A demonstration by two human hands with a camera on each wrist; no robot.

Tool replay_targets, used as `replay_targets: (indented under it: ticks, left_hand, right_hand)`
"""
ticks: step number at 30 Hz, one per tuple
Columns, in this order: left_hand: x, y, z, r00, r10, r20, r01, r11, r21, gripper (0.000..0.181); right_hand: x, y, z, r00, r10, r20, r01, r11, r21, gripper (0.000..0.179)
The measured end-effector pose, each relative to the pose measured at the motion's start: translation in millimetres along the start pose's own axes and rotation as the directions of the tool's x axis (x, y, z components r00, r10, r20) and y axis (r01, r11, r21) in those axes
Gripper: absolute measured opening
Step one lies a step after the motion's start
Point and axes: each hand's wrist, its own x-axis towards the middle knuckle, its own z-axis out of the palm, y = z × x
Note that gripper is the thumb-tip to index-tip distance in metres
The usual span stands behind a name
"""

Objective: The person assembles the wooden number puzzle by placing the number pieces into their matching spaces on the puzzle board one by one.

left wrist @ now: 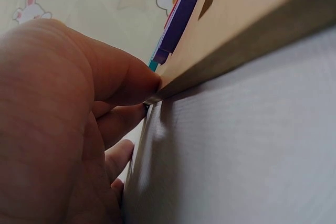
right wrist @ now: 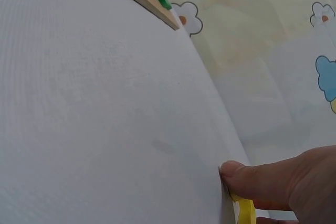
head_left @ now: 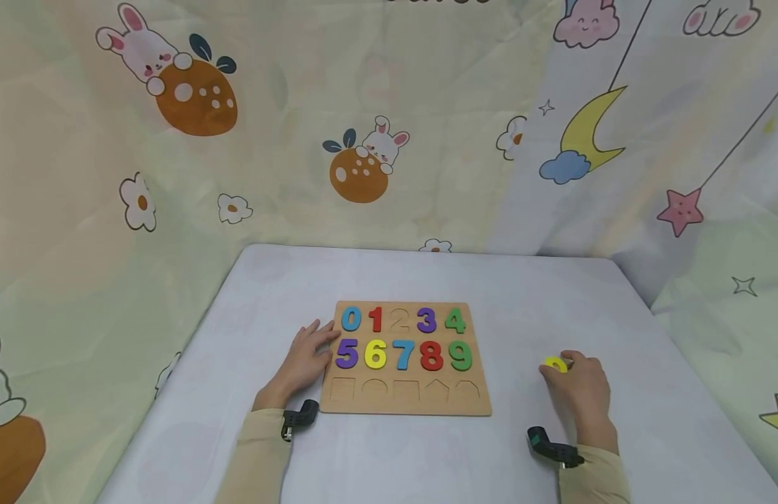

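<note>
My left hand [head_left: 307, 357] rests at the left edge of a wooden number board [head_left: 389, 404], its fingertips and thumb touching the side. In the left wrist view the thumb [left wrist: 126, 77] presses at the board's edge, below a purple number 5 [left wrist: 181, 17]. Off to the right of the board, my right hand [head_left: 580, 385] pinches a yellow puzzle piece [head_left: 556, 364] between thumb and fingers, close over the table. A curved part of that piece shows; the fingers hide the rest. The right wrist view has its yellow side [right wrist: 245, 212] under the thumb.
Coloured numbers such as the blue 0 [head_left: 351, 319] and red 8 [head_left: 431, 355] sit in the board. Bare outlines include a 2 [head_left: 399, 319] and a row of shapes along the bottom. The white table [head_left: 426, 455] meets a patterned cloth [head_left: 288, 154] behind.
</note>
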Motion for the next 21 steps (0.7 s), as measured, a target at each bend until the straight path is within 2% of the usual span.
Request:
replay_targets:
  ticks: [7, 13, 21]
  left_hand:
    - [-0.5, 1.1, -0.3, 1.0, -0.014, 0.014, 0.014, 1.0, -0.002, 0.044]
    - [-0.3, 0.4, 0.1, 1.0, -0.014, 0.01, 0.014, 1.0, 0.009, 0.044]
    - [0.3, 0.9, 0.7, 1.0, -0.003, -0.004, 0.003, 1.0, 0.013, 0.043]
  right_hand:
    - [2.8, -0.9, 3.2, 0.999, -0.034, -0.005, 0.034, 0.999, 0.031, 0.06]
    - [4.4, -3.2, 2.9, 0.995, -0.078, 0.064, 0.074, 0.996, 0.057, 0.066]
    - [5.2, -5.8, 2.1, 0.972, -0.184, 0.149, 0.178, 0.983, 0.052, 0.079]
